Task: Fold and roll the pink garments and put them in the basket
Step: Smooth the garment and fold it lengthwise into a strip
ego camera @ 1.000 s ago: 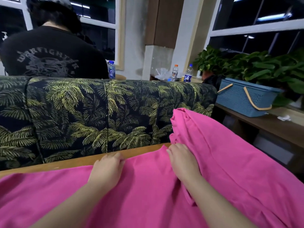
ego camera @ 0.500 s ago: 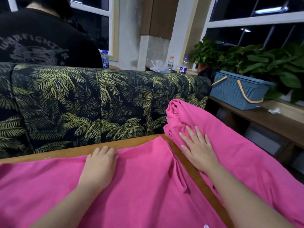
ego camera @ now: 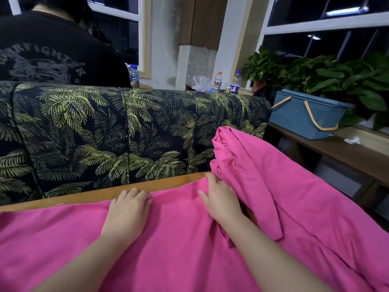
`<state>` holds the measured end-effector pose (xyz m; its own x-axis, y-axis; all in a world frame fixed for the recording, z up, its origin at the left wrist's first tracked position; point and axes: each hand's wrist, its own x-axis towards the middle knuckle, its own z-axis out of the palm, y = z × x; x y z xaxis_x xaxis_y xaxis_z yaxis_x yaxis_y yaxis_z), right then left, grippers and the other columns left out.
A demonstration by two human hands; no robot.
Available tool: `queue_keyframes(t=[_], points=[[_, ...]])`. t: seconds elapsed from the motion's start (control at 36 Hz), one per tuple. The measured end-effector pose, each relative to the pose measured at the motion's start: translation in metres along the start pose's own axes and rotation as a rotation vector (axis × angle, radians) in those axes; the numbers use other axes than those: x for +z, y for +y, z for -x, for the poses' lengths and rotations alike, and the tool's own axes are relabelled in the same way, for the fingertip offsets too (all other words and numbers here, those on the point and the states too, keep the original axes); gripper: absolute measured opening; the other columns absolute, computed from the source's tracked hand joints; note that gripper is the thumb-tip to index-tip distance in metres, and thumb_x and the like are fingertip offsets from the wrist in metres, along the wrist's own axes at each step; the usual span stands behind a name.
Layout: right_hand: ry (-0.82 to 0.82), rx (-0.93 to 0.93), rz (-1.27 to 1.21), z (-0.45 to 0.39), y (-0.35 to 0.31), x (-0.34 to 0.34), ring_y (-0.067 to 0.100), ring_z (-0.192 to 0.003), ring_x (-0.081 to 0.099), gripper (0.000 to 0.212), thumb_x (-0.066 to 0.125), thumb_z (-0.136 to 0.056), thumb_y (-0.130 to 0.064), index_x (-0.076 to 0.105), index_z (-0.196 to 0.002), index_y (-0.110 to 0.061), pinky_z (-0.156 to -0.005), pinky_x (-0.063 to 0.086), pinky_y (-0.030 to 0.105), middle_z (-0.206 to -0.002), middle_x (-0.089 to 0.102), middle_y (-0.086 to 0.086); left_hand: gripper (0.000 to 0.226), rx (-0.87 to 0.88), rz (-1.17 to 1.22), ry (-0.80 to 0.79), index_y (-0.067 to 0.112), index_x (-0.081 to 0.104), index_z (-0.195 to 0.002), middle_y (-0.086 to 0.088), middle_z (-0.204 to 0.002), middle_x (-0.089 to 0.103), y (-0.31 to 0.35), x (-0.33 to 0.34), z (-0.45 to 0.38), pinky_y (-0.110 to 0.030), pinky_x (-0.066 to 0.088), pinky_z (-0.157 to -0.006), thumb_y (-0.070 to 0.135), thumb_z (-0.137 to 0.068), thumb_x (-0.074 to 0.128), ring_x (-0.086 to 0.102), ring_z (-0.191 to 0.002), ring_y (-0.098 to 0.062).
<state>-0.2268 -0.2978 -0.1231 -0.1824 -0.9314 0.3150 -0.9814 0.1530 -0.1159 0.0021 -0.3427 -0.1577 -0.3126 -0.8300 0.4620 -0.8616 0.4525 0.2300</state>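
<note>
A pink garment [ego camera: 172, 245] lies spread flat across the wooden table [ego camera: 101, 193] in front of me. My left hand [ego camera: 128, 209] sits at its far hem with the fingers curled onto the edge of the cloth. At the table's far right corner, my right hand [ego camera: 221, 199] rests on the same garment with fingers fairly straight and thumb spread, its fingertips against a second heap of pink fabric [ego camera: 273, 175] that hangs off the right side. The blue basket [ego camera: 305, 114] with tan handles stands apart on a bench at the right.
A sofa back with a palm-leaf print [ego camera: 126, 131] rises right behind the table, and a person in a black shirt [ego camera: 52, 51] sits beyond it. Water bottles [ego camera: 234, 85] and green plants [ego camera: 336, 76] line the window ledge. The wooden bench [ego camera: 347, 152] carries a crumpled tissue [ego camera: 352, 140].
My right hand left the pink heap and came back left onto the flat garment at the table corner. My left hand stayed at the hem.
</note>
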Motion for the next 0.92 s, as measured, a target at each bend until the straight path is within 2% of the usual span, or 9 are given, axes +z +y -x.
queue_keyframes(t=[0.11, 0.19, 0.28, 0.39, 0.5, 0.64, 0.72, 0.78, 0.92], points=[[0.073, 0.036, -0.074, -0.003, 0.001, 0.004, 0.033, -0.094, 0.063, 0.022, 0.043, -0.095, -0.003, 0.042, -0.116, -0.009, -0.069, 0.04, 0.037, -0.101, 0.065, 0.015, 0.023, -0.074, 0.087, -0.066, 0.023, 0.063, -0.109, 0.003, -0.108, 0.066, 0.005, -0.01, -0.011, -0.037, 0.04, -0.082, 0.031, -0.099, 0.044, 0.057, -0.105, -0.026], [0.062, 0.059, -0.126, -0.007, 0.008, 0.0, 0.031, -0.097, 0.06, 0.027, 0.037, -0.09, 0.005, 0.051, -0.107, -0.01, -0.077, 0.039, 0.036, -0.104, 0.063, 0.011, 0.024, -0.104, 0.073, -0.103, 0.023, 0.057, -0.11, -0.002, -0.105, 0.069, 0.009, -0.014, -0.024, -0.036, 0.04, -0.081, 0.033, -0.101, 0.037, 0.061, -0.103, -0.028], [0.014, 0.089, -0.106, -0.014, 0.014, 0.001, 0.028, -0.104, 0.059, 0.036, 0.039, -0.086, 0.006, 0.062, -0.107, -0.009, -0.086, 0.041, 0.035, -0.11, 0.064, 0.008, 0.022, -0.142, 0.034, -0.188, 0.02, 0.055, -0.106, -0.004, -0.104, 0.068, 0.012, -0.01, -0.035, -0.036, 0.043, -0.079, 0.031, -0.1, 0.038, 0.062, -0.099, -0.029], [-0.024, 0.118, -0.035, -0.019, 0.021, 0.012, 0.027, -0.105, 0.06, 0.03, 0.044, -0.088, 0.002, 0.068, -0.102, -0.009, -0.087, 0.04, 0.032, -0.109, 0.066, 0.009, 0.017, -0.148, -0.115, -0.244, 0.019, 0.05, -0.103, -0.004, -0.105, 0.066, 0.019, -0.003, -0.035, -0.034, 0.036, -0.073, 0.028, -0.1, 0.036, 0.062, -0.098, -0.027], [-0.011, 0.123, -0.035, -0.019, 0.023, 0.016, 0.027, -0.107, 0.058, 0.029, 0.044, -0.094, -0.004, 0.067, -0.11, -0.01, -0.091, 0.039, 0.031, -0.113, 0.06, 0.01, 0.018, -0.164, -0.184, -0.227, 0.017, 0.046, -0.107, -0.004, -0.111, 0.062, 0.023, 0.001, -0.029, -0.035, 0.038, -0.08, 0.025, -0.1, 0.032, 0.059, -0.103, -0.026], [-0.016, 0.1, -0.075, -0.022, 0.024, 0.016, 0.027, -0.107, 0.057, 0.03, 0.047, -0.09, 0.001, 0.069, -0.108, -0.007, -0.09, 0.039, 0.031, -0.112, 0.061, 0.01, 0.015, -0.186, -0.177, -0.255, 0.014, 0.043, -0.107, -0.006, -0.113, 0.061, 0.023, -0.002, -0.03, -0.035, 0.041, -0.084, 0.021, -0.099, 0.032, 0.059, -0.106, -0.026], [-0.027, 0.098, -0.085, -0.024, 0.023, 0.013, 0.028, -0.106, 0.058, 0.029, 0.047, -0.086, 0.006, 0.071, -0.099, -0.005, -0.086, 0.041, 0.033, -0.109, 0.06, 0.01, 0.002, -0.194, -0.158, -0.286, 0.015, 0.035, -0.097, -0.008, -0.111, 0.061, 0.025, -0.008, -0.031, -0.036, 0.042, -0.083, 0.015, -0.097, 0.033, 0.06, -0.105, -0.029], [-0.052, 0.105, -0.052, -0.026, 0.021, 0.011, 0.027, -0.106, 0.058, 0.027, 0.046, -0.087, 0.005, 0.069, -0.095, -0.006, -0.083, 0.043, 0.033, -0.111, 0.059, 0.008, 0.005, -0.206, -0.147, -0.313, 0.015, 0.03, -0.093, -0.01, -0.11, 0.062, 0.027, -0.011, -0.032, -0.037, 0.042, -0.082, 0.01, -0.095, 0.033, 0.06, -0.104, -0.031], [-0.133, 0.151, 0.0, -0.03, 0.018, 0.008, 0.022, -0.116, 0.055, 0.037, 0.045, -0.092, -0.002, 0.068, -0.115, -0.02, -0.089, 0.045, 0.032, -0.127, 0.053, 0.001, 0.01, -0.235, -0.136, -0.353, 0.014, 0.035, -0.096, -0.009, -0.114, 0.061, 0.031, -0.012, -0.038, -0.035, 0.041, -0.078, 0.005, -0.093, 0.032, 0.06, -0.106, -0.031]])
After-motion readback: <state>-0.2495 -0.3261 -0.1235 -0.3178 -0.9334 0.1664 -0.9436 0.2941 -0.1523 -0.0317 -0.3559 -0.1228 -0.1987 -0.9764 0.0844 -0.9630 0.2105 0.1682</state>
